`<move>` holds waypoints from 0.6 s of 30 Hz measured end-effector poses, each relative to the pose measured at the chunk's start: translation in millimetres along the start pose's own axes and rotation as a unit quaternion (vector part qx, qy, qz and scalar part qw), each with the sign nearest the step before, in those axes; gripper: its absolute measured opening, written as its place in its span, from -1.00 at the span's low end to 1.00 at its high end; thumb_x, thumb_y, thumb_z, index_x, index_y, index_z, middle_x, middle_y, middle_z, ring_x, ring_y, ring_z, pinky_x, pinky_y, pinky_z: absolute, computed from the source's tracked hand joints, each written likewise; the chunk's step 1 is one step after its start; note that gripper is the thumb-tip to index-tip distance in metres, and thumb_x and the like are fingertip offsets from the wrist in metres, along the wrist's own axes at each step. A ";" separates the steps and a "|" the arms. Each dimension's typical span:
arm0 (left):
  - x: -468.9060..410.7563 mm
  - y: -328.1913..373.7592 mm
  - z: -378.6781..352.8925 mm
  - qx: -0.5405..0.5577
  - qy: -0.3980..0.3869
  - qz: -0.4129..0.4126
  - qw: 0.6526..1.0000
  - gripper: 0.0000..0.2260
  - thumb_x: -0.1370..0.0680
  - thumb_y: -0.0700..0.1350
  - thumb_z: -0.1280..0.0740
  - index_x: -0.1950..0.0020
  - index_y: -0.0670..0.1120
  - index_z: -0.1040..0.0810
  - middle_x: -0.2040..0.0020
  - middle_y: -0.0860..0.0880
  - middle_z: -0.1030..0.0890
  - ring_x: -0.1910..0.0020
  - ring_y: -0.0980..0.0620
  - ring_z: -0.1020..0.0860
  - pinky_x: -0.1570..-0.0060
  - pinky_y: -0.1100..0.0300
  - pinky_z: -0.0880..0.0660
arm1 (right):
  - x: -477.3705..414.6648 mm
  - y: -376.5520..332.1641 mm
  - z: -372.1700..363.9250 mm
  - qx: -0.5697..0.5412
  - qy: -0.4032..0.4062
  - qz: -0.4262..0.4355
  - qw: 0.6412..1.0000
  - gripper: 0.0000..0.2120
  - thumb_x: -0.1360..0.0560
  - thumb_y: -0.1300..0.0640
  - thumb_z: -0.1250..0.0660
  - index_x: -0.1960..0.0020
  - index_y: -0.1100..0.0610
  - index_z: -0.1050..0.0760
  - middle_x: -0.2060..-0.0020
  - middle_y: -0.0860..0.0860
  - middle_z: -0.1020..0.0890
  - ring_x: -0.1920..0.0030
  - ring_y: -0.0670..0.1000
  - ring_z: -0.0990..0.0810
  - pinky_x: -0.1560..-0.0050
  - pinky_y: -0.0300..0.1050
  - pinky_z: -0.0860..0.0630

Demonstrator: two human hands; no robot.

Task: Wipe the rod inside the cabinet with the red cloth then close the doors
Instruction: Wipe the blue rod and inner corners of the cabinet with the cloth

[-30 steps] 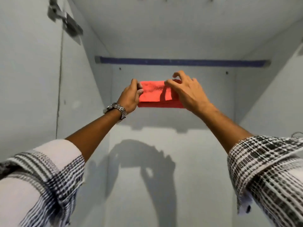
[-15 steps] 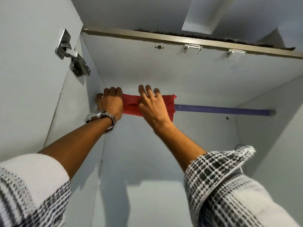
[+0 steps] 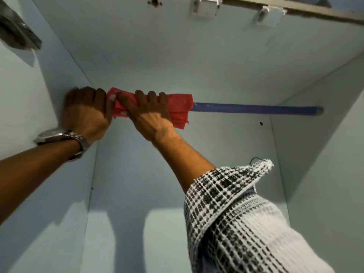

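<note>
While your L hand (image 3: 86, 113) & R hand (image 3: 149, 113) both clench the red cloth (image 3: 178, 107) round the blue rod (image 3: 254, 109), no legible writing shows on your wristwatch (image 3: 65, 137).

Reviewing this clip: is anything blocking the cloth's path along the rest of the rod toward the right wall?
Nothing visible. The red cloth, gripped by the right hand with the left hand beside it, is wrapped around the blue rod, which runs bare to its right-hand mount.
</note>
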State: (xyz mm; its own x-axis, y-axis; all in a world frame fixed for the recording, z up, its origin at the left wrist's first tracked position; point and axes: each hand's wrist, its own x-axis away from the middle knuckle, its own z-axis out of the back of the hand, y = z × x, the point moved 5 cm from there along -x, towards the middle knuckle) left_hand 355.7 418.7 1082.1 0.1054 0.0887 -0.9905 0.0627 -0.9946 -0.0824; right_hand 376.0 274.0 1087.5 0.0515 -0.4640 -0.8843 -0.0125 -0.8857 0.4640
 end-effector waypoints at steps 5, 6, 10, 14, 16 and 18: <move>4.4 42.7 -4.8 -0.001 0.063 -0.134 0.989 -0.52 -0.71 0.06 -0.05 -0.21 -0.36 -0.47 -0.07 -0.43 -0.56 -0.04 -0.41 -0.52 -0.18 -0.26 -0.43 | 25.7 51.5 -15.1 0.036 0.020 -0.014 0.999 -0.47 -0.70 0.01 -0.12 -0.59 -0.23 -0.03 -0.47 0.21 -0.35 -0.37 0.26 -0.41 -0.39 0.32 -0.27; 5.1 53.8 -8.3 0.003 0.073 -0.149 0.986 -0.51 -0.71 0.07 -0.06 -0.28 -0.36 -0.44 -0.13 -0.42 -0.55 -0.11 -0.42 -0.51 -0.25 -0.27 -0.41 | 31.5 65.4 -16.9 0.038 0.017 -0.012 0.999 -0.47 -0.70 0.03 -0.12 -0.60 -0.23 -0.02 -0.48 0.21 -0.33 -0.37 0.26 -0.41 -0.39 0.31 -0.27; 5.0 105.2 -21.9 0.006 0.101 -0.157 0.982 -0.48 -0.73 0.10 -0.05 -0.39 -0.35 -0.36 -0.23 -0.41 -0.50 -0.18 -0.38 -0.47 -0.33 -0.25 -0.36 | 51.3 121.5 -23.3 0.041 0.018 -0.033 0.998 -0.49 -0.71 -0.08 -0.03 -0.62 0.00 -0.07 -0.55 0.21 -0.26 -0.39 0.23 -0.41 -0.40 0.21 -0.25; -2.9 165.6 -33.2 0.009 0.075 -0.086 0.993 -0.43 -0.72 0.17 0.04 -0.39 -0.33 -0.31 -0.24 -0.38 -0.46 -0.19 -0.34 -0.42 -0.37 -0.24 -0.31 | 73.1 173.3 -24.2 0.034 0.005 -0.039 0.999 -0.38 -0.65 -0.22 -0.01 -0.60 0.09 -0.13 -0.57 0.17 -0.23 -0.49 0.18 -0.31 -0.47 0.15 -0.16; -4.8 198.8 -35.7 -0.002 0.079 -0.078 0.994 -0.42 -0.73 0.16 0.07 -0.41 -0.33 -0.31 -0.26 -0.37 -0.47 -0.22 -0.33 -0.42 -0.39 -0.22 -0.29 | 89.9 202.9 -22.4 0.030 0.001 -0.056 0.998 -0.38 -0.64 -0.27 -0.02 -0.59 0.03 -0.17 -0.54 0.15 -0.30 -0.52 0.22 -0.25 -0.52 0.21 -0.09; -7.6 230.5 -35.5 0.012 0.073 -0.085 0.994 -0.43 -0.73 0.16 0.06 -0.41 -0.31 -0.34 -0.26 -0.34 -0.48 -0.22 -0.32 -0.44 -0.40 -0.21 -0.29 | 110.5 232.6 -19.6 0.040 -0.002 -0.081 0.996 -0.38 -0.63 -0.30 -0.02 -0.58 -0.01 -0.18 -0.51 0.16 -0.34 -0.55 0.27 -0.18 -0.52 0.32 -0.03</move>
State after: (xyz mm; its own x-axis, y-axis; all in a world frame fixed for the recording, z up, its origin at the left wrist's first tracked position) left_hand 404.6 190.7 1074.6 0.2385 0.2605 -0.9356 0.0676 -0.9655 -0.2516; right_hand 398.3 16.9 1098.7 0.0559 -0.3156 -0.9472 -0.0843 -0.9468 0.3105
